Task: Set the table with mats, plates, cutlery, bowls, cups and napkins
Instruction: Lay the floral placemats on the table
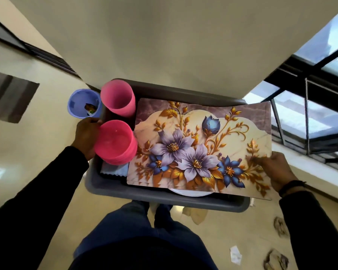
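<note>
While our right hand (271, 168) pinches the mat's (199, 145) right end, its length runs leftward; our left hand (87, 137) grips the tub (164, 197) rim.

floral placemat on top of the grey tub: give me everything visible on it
The rectangular floral placemat looks like stiff, glossy laminate with rounded corners: cream marble-look centre, mauve marble top border, purple and blue flowers, gold leaves. It lies roughly flat and slightly skewed across the grey plastic tub, its right end overhanging the rim. The right hand grips its right edge. A white round plate peeks out beneath its near edge. More mat edges seem stacked below it.
</note>
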`<state>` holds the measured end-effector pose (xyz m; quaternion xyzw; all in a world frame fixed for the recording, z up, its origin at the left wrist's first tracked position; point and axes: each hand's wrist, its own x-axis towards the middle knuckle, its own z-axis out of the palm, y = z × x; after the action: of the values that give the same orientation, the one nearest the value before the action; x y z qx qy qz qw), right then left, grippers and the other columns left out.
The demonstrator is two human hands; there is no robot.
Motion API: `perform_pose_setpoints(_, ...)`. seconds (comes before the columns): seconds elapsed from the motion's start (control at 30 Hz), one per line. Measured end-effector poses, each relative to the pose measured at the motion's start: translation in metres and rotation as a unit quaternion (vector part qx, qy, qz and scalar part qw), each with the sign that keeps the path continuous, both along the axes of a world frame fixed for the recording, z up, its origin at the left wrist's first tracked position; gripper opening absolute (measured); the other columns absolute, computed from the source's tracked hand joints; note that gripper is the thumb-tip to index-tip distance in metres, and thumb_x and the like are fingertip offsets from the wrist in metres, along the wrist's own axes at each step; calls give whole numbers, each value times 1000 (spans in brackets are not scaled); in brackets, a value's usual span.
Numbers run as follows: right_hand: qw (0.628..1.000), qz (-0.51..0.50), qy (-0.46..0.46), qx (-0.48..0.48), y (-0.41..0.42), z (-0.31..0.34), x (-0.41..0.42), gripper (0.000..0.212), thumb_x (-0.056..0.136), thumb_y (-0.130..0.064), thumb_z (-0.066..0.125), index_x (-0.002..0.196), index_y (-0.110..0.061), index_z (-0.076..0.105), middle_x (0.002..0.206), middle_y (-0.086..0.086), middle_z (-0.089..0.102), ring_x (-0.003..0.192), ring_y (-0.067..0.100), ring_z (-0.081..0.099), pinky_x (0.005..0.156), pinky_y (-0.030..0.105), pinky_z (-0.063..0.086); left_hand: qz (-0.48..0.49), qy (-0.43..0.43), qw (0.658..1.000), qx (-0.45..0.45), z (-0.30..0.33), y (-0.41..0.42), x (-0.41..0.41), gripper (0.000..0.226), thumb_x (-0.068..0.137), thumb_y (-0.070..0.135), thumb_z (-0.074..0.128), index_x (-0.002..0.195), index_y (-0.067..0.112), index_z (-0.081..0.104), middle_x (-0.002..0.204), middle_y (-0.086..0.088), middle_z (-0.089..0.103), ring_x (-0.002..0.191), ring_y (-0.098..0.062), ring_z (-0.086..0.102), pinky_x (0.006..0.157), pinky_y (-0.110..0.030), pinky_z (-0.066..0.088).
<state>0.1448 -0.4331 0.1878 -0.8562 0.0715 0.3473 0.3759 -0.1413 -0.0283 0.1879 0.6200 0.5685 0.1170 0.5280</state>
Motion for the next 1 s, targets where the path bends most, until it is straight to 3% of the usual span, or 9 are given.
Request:
perform_pose_setpoints(0.2, 995, 97, 7, 26, 50, 22, 5, 15, 84, -15, 74, 99, -16, 70, 87, 9, 77, 82, 29, 75, 82, 54, 58, 151, -33, 987, -47, 24, -5, -59, 21, 92, 3, 56, 74, 10, 63, 79, -15, 55, 76, -24, 48, 70, -39, 38)
perform_pose_setpoints(0.33, 987, 157, -3, 36, 98, 35, 2, 13, 85, -9, 71, 97, -16, 68, 90, 10, 75, 83, 28, 73, 77, 46, 59, 227, -55, 971, -52, 29, -6, -101, 9, 91, 1, 57, 87, 4, 64, 87, -18, 53, 81, -27, 48, 72, -42, 39)
perform_pose_setpoints(0.53, 968, 249, -9, 27, 174, 44, -11, 15, 83, -10, 75, 96, -10, 69, 92, 14, 75, 86, 33, 72, 87, 52, 56, 322, -66, 944, -35, 32, -3, -162, 19, 97, 3, 57, 81, 12, 64, 80, -11, 59, 71, -27, 54, 64, -35, 44)
perform_pose_setpoints(0.9, 934, 356, -19, 25, 302, 55, -96, 18, 80, -7, 76, 97, -9, 70, 89, 14, 75, 82, 32, 72, 79, 47, 58, 448, -77, 890, -32, 32, 10, -283, 25, 100, 2, 52, 80, 13, 61, 80, -8, 59, 71, -23, 54, 69, -36, 46)
perform_pose_setpoints(1.0, 922, 385, -16, 28, 336, 56, -128, 16, 83, -6, 74, 98, -6, 70, 86, 13, 74, 79, 31, 72, 68, 38, 57, 484, -76, 871, -34, 29, 17, -320, 23, 100, 4, 53, 82, 14, 62, 82, -9, 60, 76, -25, 55, 74, -40, 46)
